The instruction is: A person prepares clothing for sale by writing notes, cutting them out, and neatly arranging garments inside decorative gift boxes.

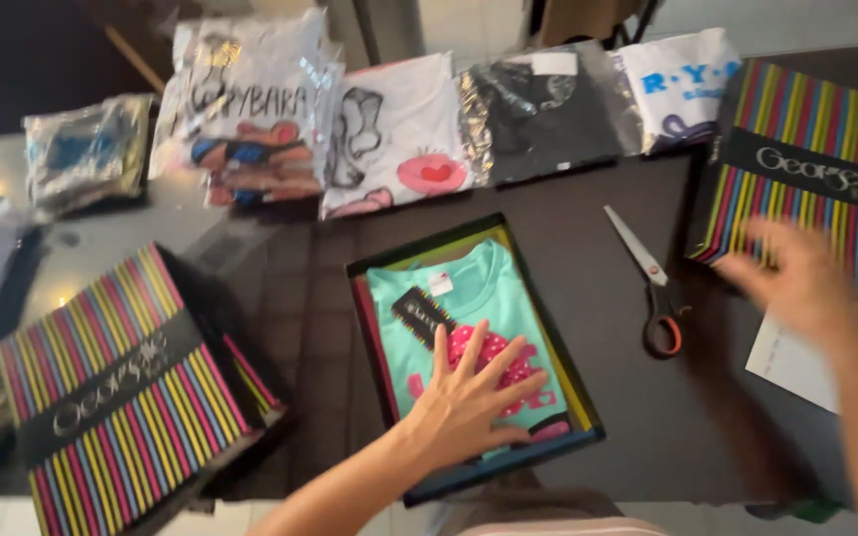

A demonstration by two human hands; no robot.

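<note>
My left hand [469, 397] lies flat, fingers spread, on a folded mint-green shirt [489, 288] with a pink print. The shirt rests in an open dark box [588, 412] in the middle of the dark table. A small black tag [419, 313] sits on the shirt near its collar. My right hand [796, 273], blurred and with fingers apart, hovers at the right beside a striped box lid [816, 119] and above a white paper [786, 367]. It holds nothing.
Scissors [647, 278] with red-and-black handles lie between the box and my right hand. Another striped box [121, 397] stands at the left front. Bagged and folded shirts [399, 129] line the far edge, with more bags [81, 149] at the left.
</note>
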